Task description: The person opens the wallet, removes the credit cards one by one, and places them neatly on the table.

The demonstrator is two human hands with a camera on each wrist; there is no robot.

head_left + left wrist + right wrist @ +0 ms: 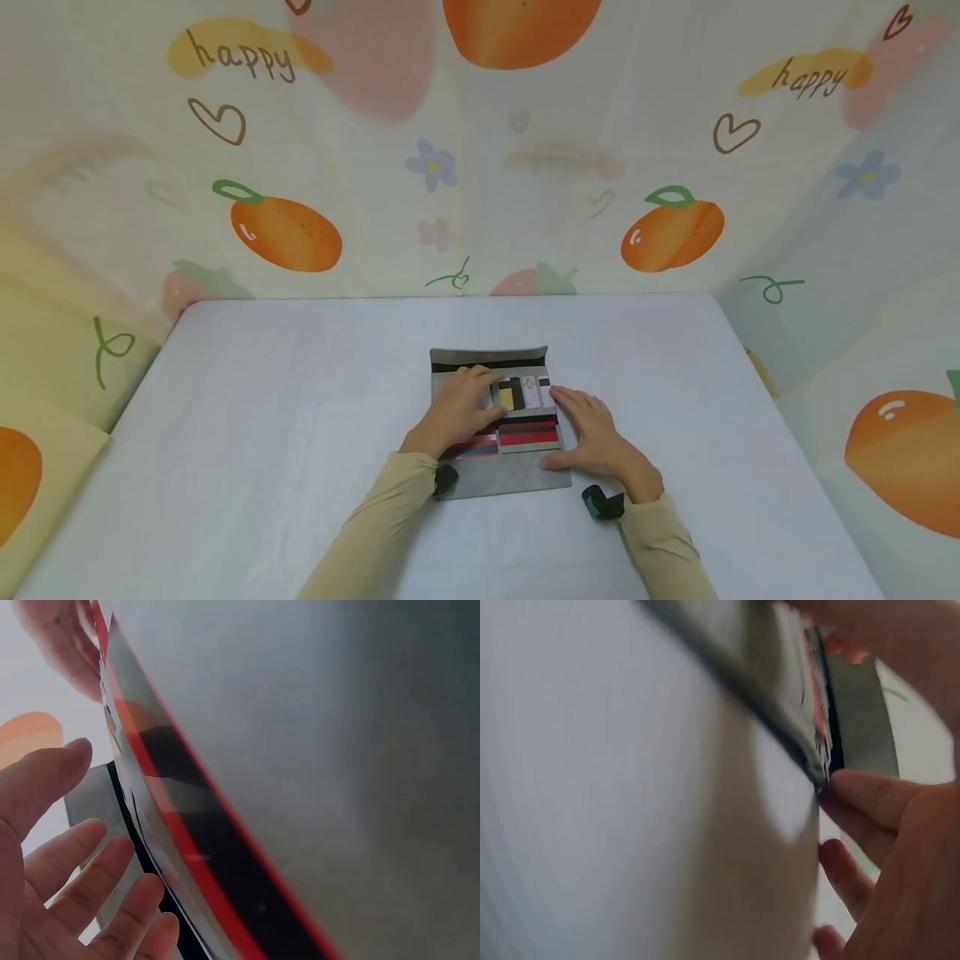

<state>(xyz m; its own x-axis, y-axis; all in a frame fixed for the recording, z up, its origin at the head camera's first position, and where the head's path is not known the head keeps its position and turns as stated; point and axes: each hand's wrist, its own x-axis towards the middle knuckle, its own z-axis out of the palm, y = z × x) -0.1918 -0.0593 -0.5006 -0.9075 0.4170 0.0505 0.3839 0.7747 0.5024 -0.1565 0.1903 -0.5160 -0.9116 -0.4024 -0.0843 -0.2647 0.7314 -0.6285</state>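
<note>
The left hand, fingers apart and loosely bent, is over the left half of an opened grey wallet, hiding some slots; its forearm slants in from the lower left. The wallet lies mid-table on a white table, red-and-black strips showing. The right hand, thumb and fingers spread, touches the wallet's right edge, its forearm reaching in from the lower right.

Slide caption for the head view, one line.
Left hand over an open gray wallet with red and dark inserts on a white table, right hand at the wallet's right edge.
</note>
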